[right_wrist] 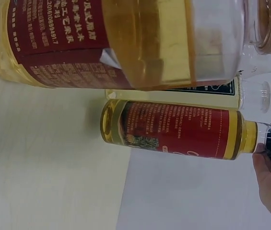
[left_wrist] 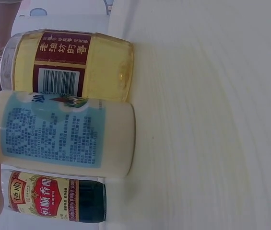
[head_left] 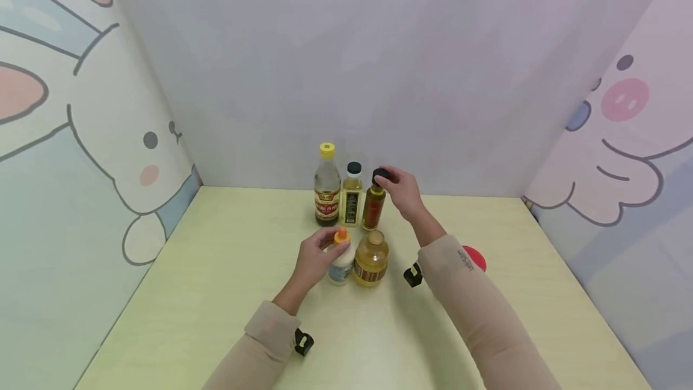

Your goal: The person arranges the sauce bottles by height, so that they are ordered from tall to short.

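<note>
My left hand (head_left: 316, 256) pinches the orange cap (head_left: 341, 236) of a white squeeze bottle (left_wrist: 53, 132) with a blue label. Up at the back, my right hand (head_left: 402, 188) grips the black cap (head_left: 381, 176) of a slim oil bottle (right_wrist: 178, 128) with a red label. Right beside the squeeze bottle stands a round-shouldered jar-like bottle of yellow oil (head_left: 371, 260). Behind them is a tall vinegar bottle (head_left: 327, 191) with a yellow cap, and a clear oil bottle (head_left: 352, 197) with a dark cap. All the bottles are upright and close together.
The pale wooden table (head_left: 227, 269) meets a grey wall (head_left: 346, 65) just behind the bottles. A red round thing (head_left: 474, 257) lies to the right, partly hidden by my right sleeve. Cartoon panels (head_left: 146, 161) stand on both sides.
</note>
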A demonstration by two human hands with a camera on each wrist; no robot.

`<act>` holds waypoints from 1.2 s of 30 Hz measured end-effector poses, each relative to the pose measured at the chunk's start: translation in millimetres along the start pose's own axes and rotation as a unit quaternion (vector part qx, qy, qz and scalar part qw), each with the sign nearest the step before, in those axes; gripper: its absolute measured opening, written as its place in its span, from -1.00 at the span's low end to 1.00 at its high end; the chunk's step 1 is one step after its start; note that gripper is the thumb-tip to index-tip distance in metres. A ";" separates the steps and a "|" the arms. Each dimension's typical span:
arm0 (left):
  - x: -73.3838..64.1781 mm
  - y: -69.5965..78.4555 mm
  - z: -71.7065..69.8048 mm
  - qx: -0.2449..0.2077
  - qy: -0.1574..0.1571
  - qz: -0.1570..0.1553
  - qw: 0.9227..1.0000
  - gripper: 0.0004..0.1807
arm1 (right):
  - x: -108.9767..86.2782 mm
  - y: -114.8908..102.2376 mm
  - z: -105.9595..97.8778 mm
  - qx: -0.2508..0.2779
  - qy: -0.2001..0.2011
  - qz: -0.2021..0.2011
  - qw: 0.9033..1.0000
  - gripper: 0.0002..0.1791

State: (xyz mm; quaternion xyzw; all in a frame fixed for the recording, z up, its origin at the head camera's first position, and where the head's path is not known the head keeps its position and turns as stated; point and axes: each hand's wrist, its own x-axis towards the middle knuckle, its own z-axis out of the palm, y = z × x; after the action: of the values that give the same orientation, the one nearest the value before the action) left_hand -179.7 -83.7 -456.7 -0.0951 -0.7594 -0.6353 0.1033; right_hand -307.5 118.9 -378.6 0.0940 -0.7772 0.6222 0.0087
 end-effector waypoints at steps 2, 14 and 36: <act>-0.2 0.3 -0.1 0.000 0.000 0.002 1.000 -0.62 | 2.9 0.7 0.7 0.003 -0.002 0.001 1.000 -0.55; 0.8 3.2 -0.6 0.003 0.003 0.000 1.000 -0.62 | 16.9 8.3 5.1 0.000 -0.009 0.004 1.000 -0.53; -2.4 2.9 1.4 -0.008 0.005 -0.020 1.000 -0.63 | 14.2 10.8 14.2 -0.008 0.000 0.010 1.000 -0.52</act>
State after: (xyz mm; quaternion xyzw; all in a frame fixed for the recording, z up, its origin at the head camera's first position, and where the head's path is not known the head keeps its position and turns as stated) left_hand -176.7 -81.8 -454.9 -0.0777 -0.7558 -0.6434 0.0939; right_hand -321.7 105.4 -390.3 0.0864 -0.7828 0.6162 0.0035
